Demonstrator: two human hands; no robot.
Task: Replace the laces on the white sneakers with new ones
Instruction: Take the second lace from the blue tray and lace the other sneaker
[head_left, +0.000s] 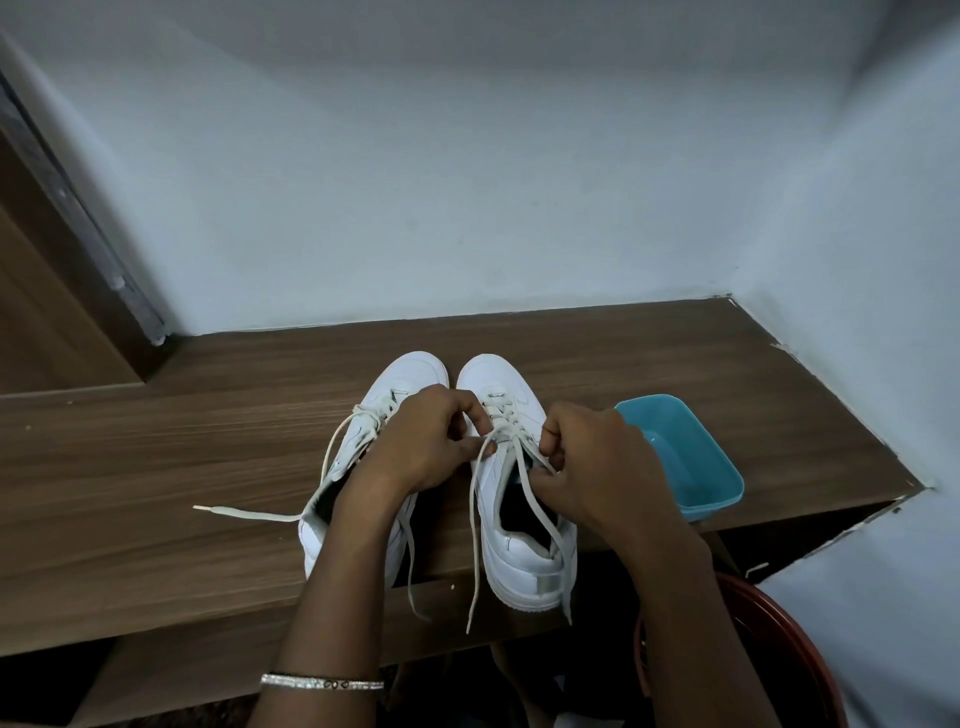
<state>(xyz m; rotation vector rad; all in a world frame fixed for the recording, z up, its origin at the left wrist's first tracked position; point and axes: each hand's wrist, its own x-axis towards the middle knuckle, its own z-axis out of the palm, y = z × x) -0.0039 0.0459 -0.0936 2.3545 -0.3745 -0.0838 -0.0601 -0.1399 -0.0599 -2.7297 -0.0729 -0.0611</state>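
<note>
Head view: both hands work at the throat of one white sneaker, on a wooden shelf (156, 457) set against a pale wall.
Step in hand: by my reading, taking out the old lace. Both shoes are untied but threaded, and no fresh laces are visible.
Progress: early, I judge; neither shoe is bare of lace yet.
Left hand (421, 447): fingers curled, thumb and forefinger apparently pinching the lace at its uppermost crossing.
Right hand (592, 457): fingers bent and pressed together, pinching the strand on the far side of the same crossing.
Right-side sneaker (519, 566): upright, toe pointing at the wall, heel at the shelf's front edge; clean white upper, dark lining.
Its lace (501, 415): off-white and flat, crossed through the eyelets toward the toe, with two loose ends trailing past the heel and over the edge.
Left-side sneaker (410, 376): just beside its mate, partly hidden under the left forearm.
Its loose lace (260, 515): one end runs out flat across the shelf, tip intact.
Next move calls for: loosening each crossing in turn and drawing the strand back through its eyelet without the tip snagging.
Nearby: a blue tub (691, 467) stands just beside the right hand; nothing shows inside it.
</note>
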